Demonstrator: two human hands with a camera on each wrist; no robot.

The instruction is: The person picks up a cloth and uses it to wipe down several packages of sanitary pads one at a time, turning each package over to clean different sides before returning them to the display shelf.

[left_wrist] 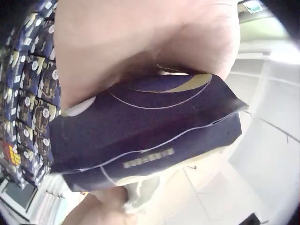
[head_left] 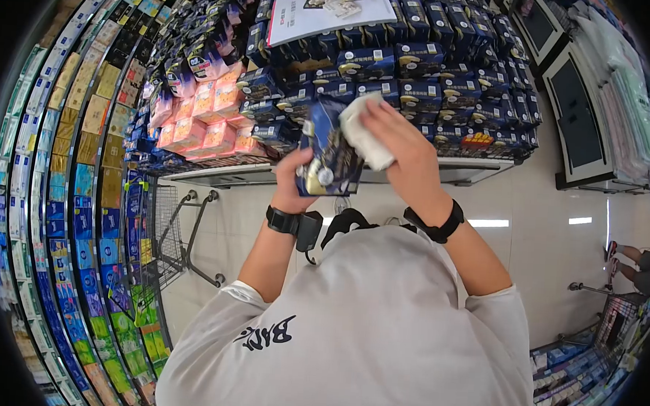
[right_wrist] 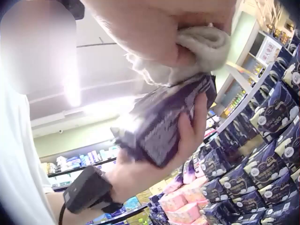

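Our hands meet in front of the chest, raised toward the stacked display. Our left hand (head_left: 291, 181) grips a dark blue pack (head_left: 329, 153) from below and behind, thumb and fingers curled round its lower half, so the pack stands roughly upright, its long axis running up and slightly away from us. Our right hand (head_left: 401, 144) comes at it from the right and above, fingers bunched round a white cloth (head_left: 365, 135) that presses on the pack's upper right face. The pack thus lies between the two hands, the left carrying it, the right touching it only through the cloth.

Taking things from largest to smallest: the display shelf (head_left: 459, 169) ahead carries rows of matching dark blue packs (head_left: 420, 68), glossy and boxy, with a block of pink packs (head_left: 208, 120) at its left end and a white printed sign (head_left: 328, 8) lying on top. To our left runs a long shelf wall (head_left: 83, 190) of small coloured cartons. A wire trolley (head_left: 173, 228) stands on the pale, shiny floor between the two.

The held pack looks like soft printed film, slightly creased, with gold and white markings; in the left wrist view its sealed edge shows as a thin flattened fin. The cloth is fluffy, terry-like and crumpled.
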